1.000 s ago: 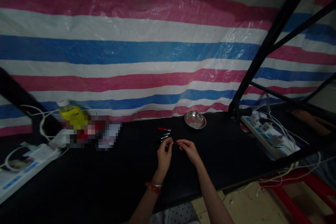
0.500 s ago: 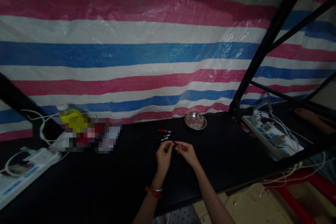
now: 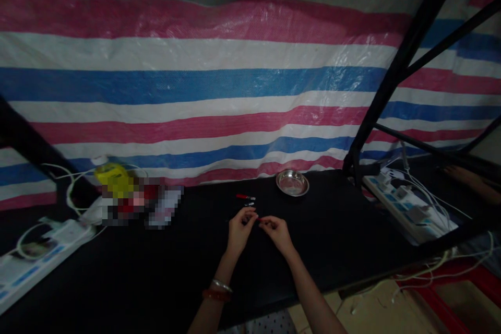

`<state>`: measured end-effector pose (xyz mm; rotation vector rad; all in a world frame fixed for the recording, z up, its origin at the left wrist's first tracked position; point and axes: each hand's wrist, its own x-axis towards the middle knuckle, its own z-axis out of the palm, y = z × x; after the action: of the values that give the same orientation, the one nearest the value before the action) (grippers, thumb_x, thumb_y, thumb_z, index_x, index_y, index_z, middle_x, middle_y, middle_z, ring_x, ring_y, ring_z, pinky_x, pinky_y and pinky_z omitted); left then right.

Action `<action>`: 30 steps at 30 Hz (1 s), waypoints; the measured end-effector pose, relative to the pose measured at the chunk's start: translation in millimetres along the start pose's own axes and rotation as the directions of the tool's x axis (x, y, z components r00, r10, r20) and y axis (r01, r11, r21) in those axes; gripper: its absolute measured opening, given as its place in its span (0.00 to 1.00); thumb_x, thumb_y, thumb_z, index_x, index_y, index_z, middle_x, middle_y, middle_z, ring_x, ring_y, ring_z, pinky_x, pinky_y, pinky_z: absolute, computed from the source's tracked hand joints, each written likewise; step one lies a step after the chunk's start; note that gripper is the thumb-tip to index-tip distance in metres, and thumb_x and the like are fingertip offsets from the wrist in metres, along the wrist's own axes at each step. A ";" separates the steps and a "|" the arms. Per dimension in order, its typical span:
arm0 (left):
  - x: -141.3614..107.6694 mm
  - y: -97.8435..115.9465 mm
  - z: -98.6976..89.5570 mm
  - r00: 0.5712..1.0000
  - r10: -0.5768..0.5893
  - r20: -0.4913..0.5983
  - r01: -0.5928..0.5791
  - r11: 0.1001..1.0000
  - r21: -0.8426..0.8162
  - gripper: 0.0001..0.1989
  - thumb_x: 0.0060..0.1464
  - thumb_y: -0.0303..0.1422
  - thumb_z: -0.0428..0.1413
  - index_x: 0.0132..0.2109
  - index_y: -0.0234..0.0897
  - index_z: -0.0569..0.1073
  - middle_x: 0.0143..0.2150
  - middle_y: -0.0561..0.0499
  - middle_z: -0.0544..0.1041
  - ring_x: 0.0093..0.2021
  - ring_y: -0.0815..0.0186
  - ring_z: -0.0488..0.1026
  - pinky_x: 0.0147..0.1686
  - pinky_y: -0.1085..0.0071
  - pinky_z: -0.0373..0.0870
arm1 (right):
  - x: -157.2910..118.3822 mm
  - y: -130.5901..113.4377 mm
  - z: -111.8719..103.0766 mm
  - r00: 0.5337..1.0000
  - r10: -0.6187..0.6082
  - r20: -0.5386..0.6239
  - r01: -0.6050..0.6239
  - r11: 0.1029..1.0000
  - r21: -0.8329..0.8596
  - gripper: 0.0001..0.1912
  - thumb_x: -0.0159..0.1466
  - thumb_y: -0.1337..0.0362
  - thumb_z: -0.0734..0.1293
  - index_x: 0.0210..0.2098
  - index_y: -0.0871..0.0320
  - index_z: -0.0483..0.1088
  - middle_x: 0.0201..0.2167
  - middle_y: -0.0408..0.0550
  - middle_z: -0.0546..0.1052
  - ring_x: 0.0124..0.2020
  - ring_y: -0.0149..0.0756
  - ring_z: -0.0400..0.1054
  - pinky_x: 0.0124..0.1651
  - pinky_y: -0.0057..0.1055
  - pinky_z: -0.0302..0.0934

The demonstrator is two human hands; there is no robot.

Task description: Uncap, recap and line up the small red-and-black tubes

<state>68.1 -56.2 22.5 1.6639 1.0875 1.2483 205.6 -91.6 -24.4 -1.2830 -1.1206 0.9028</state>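
Over the black table, my left hand (image 3: 239, 228) has its thumb and fingertips pinched together; whatever lies between them is too small to make out. My right hand (image 3: 277, 231) is just beside it, its fingers closed on a small red piece (image 3: 261, 219). The fingertips of both hands nearly meet. Beyond them lies a red item with a metallic end (image 3: 246, 197). A dark item with a shiny tip (image 3: 249, 204) shows just behind my left hand, which partly covers that area. A round metal dish (image 3: 292, 183) stands farther back to the right.
Power strips with plugs and cables stand at the left (image 3: 43, 255) and right (image 3: 410, 206). A yellow item (image 3: 115, 178) sits among blurred things at the back left. Black frame bars rise on both sides. Another person's hand (image 3: 457, 173) rests at the far right.
My left hand has shifted slightly left and now covers more of the dark items behind it. My right hand has moved slightly down. The view has shifted a little.
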 end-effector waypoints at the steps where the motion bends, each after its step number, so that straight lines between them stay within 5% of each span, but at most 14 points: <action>1: -0.4 1.3 0.4 1.000 0.016 0.013 -0.017 0.999 0.034 0.10 0.47 0.35 0.56 0.38 0.37 0.74 0.30 0.51 0.78 0.31 0.66 0.74 0.32 0.70 0.69 | -0.4 -0.4 0.1 1.000 -0.007 0.002 0.007 1.000 -0.005 0.09 0.50 0.63 0.69 0.31 0.58 0.76 0.20 0.41 0.71 0.19 0.26 0.56 0.23 0.24 0.51; 19: 0.0 19.2 2.8 0.982 0.145 0.123 -0.167 0.967 0.194 0.10 0.48 0.26 0.53 0.40 0.40 0.73 0.31 0.54 0.78 0.34 0.67 0.75 0.39 0.69 0.71 | -4.7 -8.3 1.2 0.999 -0.042 0.014 0.042 0.999 0.021 0.11 0.51 0.61 0.70 0.32 0.58 0.77 0.27 0.45 0.77 0.23 0.30 0.64 0.29 0.27 0.59; 30: 0.2 19.7 3.8 0.992 0.099 0.083 -0.116 0.968 0.224 0.09 0.49 0.26 0.54 0.39 0.39 0.73 0.33 0.53 0.78 0.36 0.66 0.75 0.41 0.68 0.70 | -5.8 -12.5 -0.6 0.998 -0.057 0.028 0.057 0.998 -0.015 0.11 0.52 0.61 0.69 0.34 0.58 0.77 0.29 0.47 0.78 0.26 0.33 0.66 0.31 0.28 0.61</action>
<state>75.3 -63.0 39.9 1.9492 1.1452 1.1559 203.7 -98.7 -12.8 -1.2492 -1.1822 0.8728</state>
